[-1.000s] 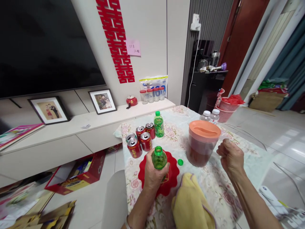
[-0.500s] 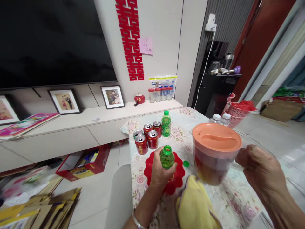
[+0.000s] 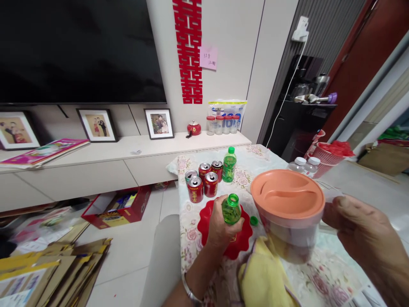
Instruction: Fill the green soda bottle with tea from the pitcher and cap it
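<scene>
My left hand (image 3: 220, 226) is wrapped round an uncapped green bottle (image 3: 231, 209), held above a red scalloped tray (image 3: 206, 221). My right hand (image 3: 361, 230) grips the handle of a clear plastic pitcher (image 3: 295, 243) with an orange lid (image 3: 284, 196); brownish liquid shows inside it. The pitcher is tipped slightly toward the bottle, and a gap separates the two. A green cap (image 3: 254, 221) lies between tray and pitcher. In front of the pitcher is a crumpled yellow cloth (image 3: 263, 277).
Several red cans (image 3: 195, 189) stand at the table's far left beside a capped green bottle (image 3: 229, 165). Two clear bottles (image 3: 297, 164) are behind the pitcher. A flowered cloth (image 3: 191, 238) covers the table. Glass jars (image 3: 219, 125) line the cabinet.
The pitcher has tilted a little toward the green bottle, showing more of its lid. My left hand still holds the bottle over the tray. The whole view has shifted slightly.
</scene>
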### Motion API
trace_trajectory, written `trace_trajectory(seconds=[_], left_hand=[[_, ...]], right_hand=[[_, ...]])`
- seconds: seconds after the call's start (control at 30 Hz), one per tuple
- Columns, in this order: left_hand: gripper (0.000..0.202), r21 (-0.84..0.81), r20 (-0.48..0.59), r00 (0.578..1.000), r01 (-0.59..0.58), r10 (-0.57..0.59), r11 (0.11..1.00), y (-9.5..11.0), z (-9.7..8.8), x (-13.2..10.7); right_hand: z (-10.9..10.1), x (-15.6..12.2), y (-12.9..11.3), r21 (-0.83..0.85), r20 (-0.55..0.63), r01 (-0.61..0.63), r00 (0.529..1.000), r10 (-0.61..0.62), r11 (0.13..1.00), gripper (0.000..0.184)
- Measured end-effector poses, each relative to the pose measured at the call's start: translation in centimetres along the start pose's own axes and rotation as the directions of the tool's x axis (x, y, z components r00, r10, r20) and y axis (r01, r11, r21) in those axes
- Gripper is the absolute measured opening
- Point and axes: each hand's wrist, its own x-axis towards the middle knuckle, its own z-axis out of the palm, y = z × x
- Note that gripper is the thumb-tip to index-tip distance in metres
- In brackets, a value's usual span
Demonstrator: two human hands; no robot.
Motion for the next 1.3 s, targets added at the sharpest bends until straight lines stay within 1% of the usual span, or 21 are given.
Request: trace_trajectory(seconds=[0.07,0.13,0.27,0.4,0.53,0.67,0.83,1.0,1.17,1.3], left_hand=[[0.067,-0.009,-0.005,1.0,0.011,-0.011,1.0,-0.1,0.0,0.0],[0.068,-0.01,-0.012,1.0,0.01,-0.011,1.0,-0.1,0.1,0.0],[0.068,-0.03,0.012,1.0,0.027,-0.026,0.999,-0.2,0.1,0.1],[0.07,-0.056,0.038,0.999,0.029,-0.027,0.998,-0.7,0.2,0.0],[0.07,-0.063,0.037,0.999,-0.022,0.025,0.998,-1.4,0.4,0.1],[0.071,-0.044,0.021,0.997,-0.068,0.069,0.997,-2.0,0.5,0.1],[0.072,-0.033,0.0,0.995,-0.104,0.104,0.994,-2.3,0.6,0.2],[0.073,-0.039,0.007,0.994,-0.107,0.107,0.993,-2.4,0.7,0.2],[0.072,-0.031,0.002,0.993,-0.114,0.114,0.993,-2.3,0.6,0.1],[0.071,-0.019,-0.004,0.991,-0.133,0.133,0.991,-2.2,0.6,0.1]], right_hand=[[0.3,0.0,-0.2,0.007,0.024,-0.079,0.997,0.079,0.997,0.07],[0.5,0.1,-0.4,-0.006,0.034,-0.117,0.993,0.117,0.993,0.07],[1.1,0.2,-0.7,-0.048,0.037,-0.136,0.99,0.138,0.99,0.072],[1.5,0.5,-1.0,-0.082,0.059,-0.132,0.989,0.137,0.988,0.071],[1.3,0.9,-1.1,-0.116,0.135,-0.143,0.978,0.159,0.983,0.066],[1.4,1.1,-1.3,-0.148,0.09,-0.173,0.978,0.187,0.974,0.062],[2.2,1.1,-2.0,-0.197,0.088,-0.172,0.977,0.192,0.965,0.064],[2.8,1.0,-2.8,-0.226,0.075,-0.189,0.975,0.21,0.956,0.066],[3.0,1.0,-3.2,-0.253,0.132,-0.13,0.977,0.167,0.959,0.066],[3.1,1.2,-3.3,-0.27,0.155,-0.114,0.975,0.16,0.956,0.064]])
